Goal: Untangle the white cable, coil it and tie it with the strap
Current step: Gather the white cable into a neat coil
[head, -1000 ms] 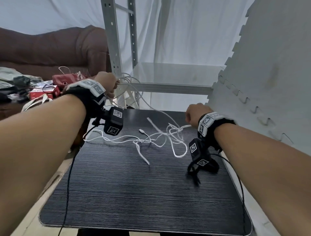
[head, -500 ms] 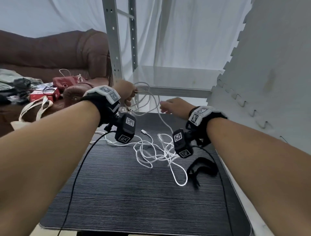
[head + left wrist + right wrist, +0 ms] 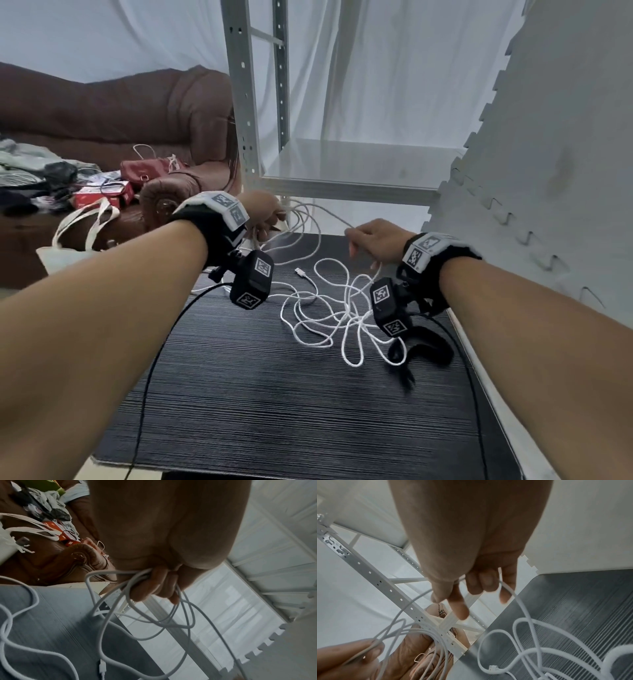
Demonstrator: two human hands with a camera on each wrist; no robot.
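Note:
The white cable (image 3: 322,308) lies in loose tangled loops on the black table (image 3: 274,394), with one plug end (image 3: 300,272) lying free. My left hand (image 3: 265,214) is raised over the table's far left corner and grips several coiled loops (image 3: 137,615) of the cable. My right hand (image 3: 371,240) is beside it to the right, and a strand (image 3: 510,592) runs through its curled fingers (image 3: 481,582) towards the left hand. The black strap (image 3: 424,349) lies on the table at the right, under my right wrist.
A grey metal shelf rack (image 3: 246,102) stands just beyond the table. A white foam panel (image 3: 548,171) leans along the right side. A brown sofa (image 3: 120,113) with bags and clutter sits at the left. Black camera leads (image 3: 147,377) hang from both wrists.
My right hand rose from the tangle on the table and moved left towards the left hand, drawing a strand up. The left hand shifted right with its loops.

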